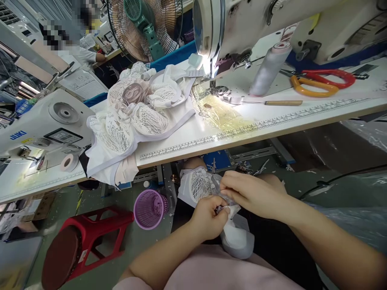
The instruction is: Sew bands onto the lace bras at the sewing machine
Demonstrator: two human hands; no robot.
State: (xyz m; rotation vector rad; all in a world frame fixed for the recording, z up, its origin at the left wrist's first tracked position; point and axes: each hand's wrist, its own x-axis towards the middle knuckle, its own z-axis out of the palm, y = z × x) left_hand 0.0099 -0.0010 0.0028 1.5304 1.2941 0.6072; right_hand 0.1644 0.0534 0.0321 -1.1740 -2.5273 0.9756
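Note:
A white lace bra (pixel 199 186) lies across my lap, below the table's front edge. My left hand (pixel 210 217) pinches its fabric near the middle. Just above and to the right, my right hand (pixel 249 193) has its fingers closed on the same bra, close to a greyish strap. The bra's other white cup (pixel 237 237) hangs below my hands. What lies between the fingertips is partly hidden. On the table to the left rests a pile of white lace bras (pixel 145 112).
A sewing machine (pixel 211 32) stands over the table (pixel 181 151), with a thread cone (pixel 270 68), orange scissors (pixel 314 86) and a wooden-handled tool (pixel 284 103). Below are a purple basket (pixel 148 209) and a red stool (pixel 99 237). A fan (pixel 145 28) and a person's arm (pixel 87 55) are behind.

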